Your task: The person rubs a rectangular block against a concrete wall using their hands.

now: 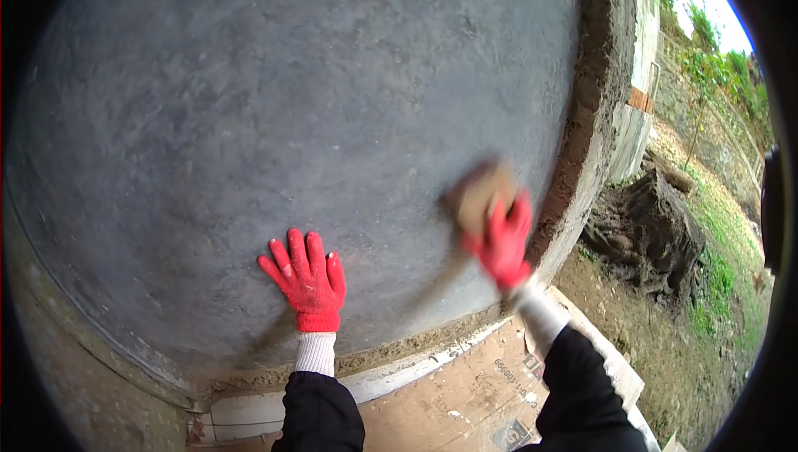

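A broad dark grey cement surface (324,111), smooth with cloudy lighter marks, fills most of the head view. My left hand (306,281), in a red glove with a white cuff, lies flat on its lower part with the fingers spread. To the right, my right hand (505,244), gloved the same way, grips a tan block with a darker brown edge (480,196) against the grey surface. Motion smears both the hand and the block, so I cannot tell whether it is a sponge or a wooden float.
A rough mortar edge (586,111) borders the grey surface on the right. Flattened cardboard (449,398) lies below its front edge. Outside at right are a dark stump-like lump (652,232), bare soil, a grassy slope (719,281) and plants.
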Motion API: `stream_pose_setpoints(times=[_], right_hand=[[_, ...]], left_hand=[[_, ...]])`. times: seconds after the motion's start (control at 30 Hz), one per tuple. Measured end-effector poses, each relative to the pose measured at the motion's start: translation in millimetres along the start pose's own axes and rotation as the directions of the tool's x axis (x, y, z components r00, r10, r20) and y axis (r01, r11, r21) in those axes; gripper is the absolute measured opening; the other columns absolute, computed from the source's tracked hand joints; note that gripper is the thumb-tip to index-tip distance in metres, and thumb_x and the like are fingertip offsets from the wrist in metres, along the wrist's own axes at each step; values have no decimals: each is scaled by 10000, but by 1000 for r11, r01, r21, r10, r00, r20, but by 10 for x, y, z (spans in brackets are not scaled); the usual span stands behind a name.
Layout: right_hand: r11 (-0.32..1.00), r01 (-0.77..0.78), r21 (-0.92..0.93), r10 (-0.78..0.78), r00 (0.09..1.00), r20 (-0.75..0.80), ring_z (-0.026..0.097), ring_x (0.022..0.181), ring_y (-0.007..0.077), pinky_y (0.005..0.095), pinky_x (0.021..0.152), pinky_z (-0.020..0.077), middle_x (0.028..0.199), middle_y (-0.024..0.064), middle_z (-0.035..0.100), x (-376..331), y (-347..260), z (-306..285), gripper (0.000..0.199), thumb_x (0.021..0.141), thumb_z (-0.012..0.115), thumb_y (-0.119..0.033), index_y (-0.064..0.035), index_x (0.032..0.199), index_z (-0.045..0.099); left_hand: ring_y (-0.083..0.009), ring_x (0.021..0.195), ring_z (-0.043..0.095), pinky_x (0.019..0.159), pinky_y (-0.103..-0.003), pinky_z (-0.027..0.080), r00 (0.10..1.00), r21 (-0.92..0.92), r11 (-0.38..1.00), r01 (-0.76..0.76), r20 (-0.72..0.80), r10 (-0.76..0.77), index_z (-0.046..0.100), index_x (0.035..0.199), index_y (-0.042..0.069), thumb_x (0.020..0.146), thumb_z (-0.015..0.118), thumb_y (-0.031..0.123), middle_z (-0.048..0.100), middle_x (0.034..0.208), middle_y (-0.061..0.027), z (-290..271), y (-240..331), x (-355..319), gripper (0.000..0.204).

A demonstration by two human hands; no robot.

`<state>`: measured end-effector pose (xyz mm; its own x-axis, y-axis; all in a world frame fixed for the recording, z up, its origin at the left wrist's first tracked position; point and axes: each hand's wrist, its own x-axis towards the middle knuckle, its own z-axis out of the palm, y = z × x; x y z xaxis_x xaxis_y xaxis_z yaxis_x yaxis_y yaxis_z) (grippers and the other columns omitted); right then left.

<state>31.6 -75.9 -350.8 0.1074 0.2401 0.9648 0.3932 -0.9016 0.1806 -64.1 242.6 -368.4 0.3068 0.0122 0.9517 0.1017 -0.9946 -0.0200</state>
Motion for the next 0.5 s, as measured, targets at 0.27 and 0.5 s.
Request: stream_pose_setpoints(times=[0.27, 0.5], right_hand=[[959, 117, 257, -134, 990, 47, 495, 994, 417, 514, 809, 423, 1149, 225, 492, 222, 35, -139, 690, 727, 765, -224, -195, 1354, 477], [959, -241, 149, 273, 926, -260, 457, 1139, 479, 496, 961, 397, 1345, 324, 366, 1519, 175, -73, 796, 740, 756, -342, -138, 1424, 405]], left_hand=[[-521, 1321, 269, 1074, -696, 137, 1000, 3, 1000, -27, -5, 27, 464, 1278, -25, 886, 515, 283, 391, 1402, -240, -22, -14, -14, 502], [-512, 1362, 227, 1093, -674, 102, 998, -68, 997, -40, -56, 37, 390, 1360, -32, 899, 513, 275, 326, 1461, -256, -8, -50, 1, 568]])
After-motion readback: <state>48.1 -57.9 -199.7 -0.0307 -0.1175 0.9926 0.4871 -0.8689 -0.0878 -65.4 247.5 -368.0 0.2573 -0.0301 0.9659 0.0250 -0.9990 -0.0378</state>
